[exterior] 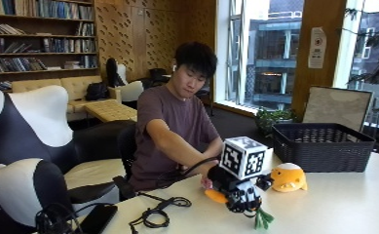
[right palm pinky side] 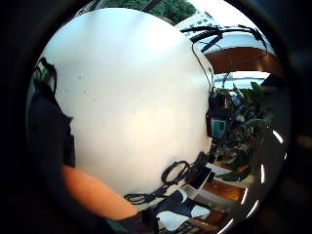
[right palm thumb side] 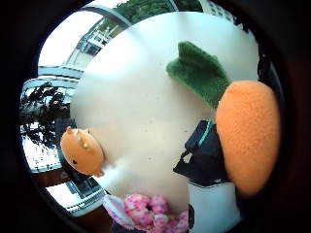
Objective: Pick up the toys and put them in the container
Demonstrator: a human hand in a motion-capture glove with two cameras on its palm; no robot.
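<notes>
The gloved right hand [exterior: 241, 192] is low over the white surface [exterior: 345, 204], right at the carrot toy [right palm thumb side: 248, 136]; from the outside view the orange body shows at the wrist side of the hand and the green leaves [exterior: 262, 219] poke out past the fingers toward the near edge, so the toy's long axis seems to run along the hand and not across it; in the thumb-side palm view the carrot fills one side, close against the palm, with its green top [right palm thumb side: 199, 73] lying on the surface beyond it; whether the fingers are curled round it or only resting over it, I cannot tell; the glove's gear hides them.

Further out, an orange round plush toy [exterior: 288, 178] sits on the surface just beside the hand, on the side toward the black basket [exterior: 322, 146]; a pink spotted plush toy [right palm thumb side: 146, 211] lies at the surface's edge, seen only from the palm; the basket stands beyond the orange plush, well apart from the hand; so the carry, as I judge it, goes past that plush; a black cable coil [exterior: 157, 214] lies by the person's arm.
</notes>
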